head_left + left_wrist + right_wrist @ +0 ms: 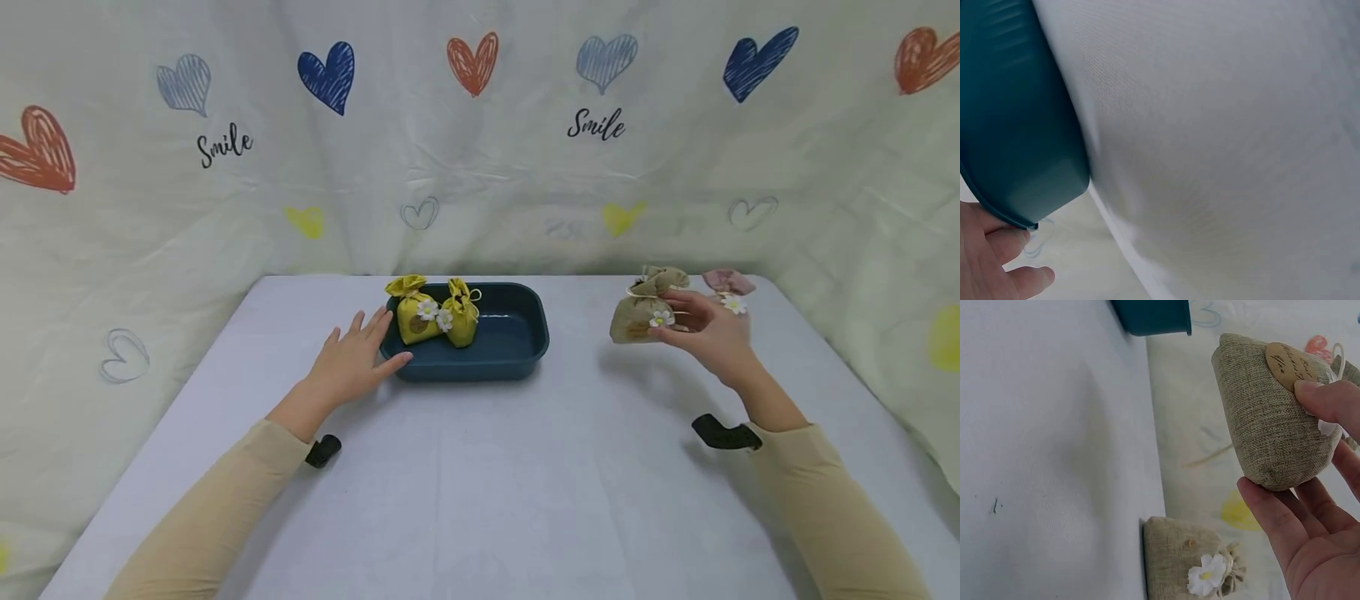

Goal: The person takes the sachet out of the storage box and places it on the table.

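My right hand [708, 329] pinches a beige drawstring pouch [630, 321] with a white flower, held above the table. In the right wrist view, thumb and fingers grip this linen pouch [1272, 425], and its round tag [1291, 365] shows. Behind the hand is a pink-topped pouch [729, 282], partly hidden. A tan pouch [1179, 559] with a white flower stands on the table below the held one. My left hand [348, 362], fingers spread, rests against the left end of a dark teal tray [510, 367]; its fingertips touch the rim in the left wrist view.
Two yellow drawstring pouches, one to the left [416, 321] and one beside it [462, 321], sit in the tray's left half with white flowers. A white cloth [510, 500] covers the table. Behind hangs a pale curtain [480, 167] printed with hearts.
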Available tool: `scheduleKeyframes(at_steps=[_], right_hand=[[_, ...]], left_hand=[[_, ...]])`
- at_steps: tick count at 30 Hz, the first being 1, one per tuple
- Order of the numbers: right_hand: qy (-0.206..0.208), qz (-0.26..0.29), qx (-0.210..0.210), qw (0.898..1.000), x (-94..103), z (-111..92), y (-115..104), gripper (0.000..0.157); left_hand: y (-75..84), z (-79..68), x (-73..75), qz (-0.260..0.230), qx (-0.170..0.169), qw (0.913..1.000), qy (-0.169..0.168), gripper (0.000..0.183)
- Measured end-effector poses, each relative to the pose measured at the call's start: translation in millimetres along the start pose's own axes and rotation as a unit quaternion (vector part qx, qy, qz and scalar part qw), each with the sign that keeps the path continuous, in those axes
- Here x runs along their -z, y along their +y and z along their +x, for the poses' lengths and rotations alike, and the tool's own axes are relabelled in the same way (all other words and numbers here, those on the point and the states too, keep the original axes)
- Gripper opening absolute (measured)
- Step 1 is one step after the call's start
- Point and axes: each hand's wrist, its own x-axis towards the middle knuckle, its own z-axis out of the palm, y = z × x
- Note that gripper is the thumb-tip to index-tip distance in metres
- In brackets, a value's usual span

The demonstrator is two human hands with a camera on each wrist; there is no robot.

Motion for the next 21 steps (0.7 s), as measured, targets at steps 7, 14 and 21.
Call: scheduleKeyframes(at_steps=[7, 14, 21], right_hand=[[0.034, -0.004, -0.017, 0.999, 14.5, -2, 6, 0.044], [0.056, 0.017, -0.03, 0.998, 30.9, -9, 17, 0.047], [0.071, 0.027, -0.043, 0.996, 47.0, -18, 28, 0.049]], left_hand=[[2.0, -1.3, 0.6, 0.002, 0.002, 1.0, 0.005, 0.091], [-0.1, -0.4, -1.0, -0.003, 0.002, 1.0, 0.002, 0.089], [-0.5, -0.3, -1.8, -0.003, -0.001, 1.0, 0.005, 0.09]])
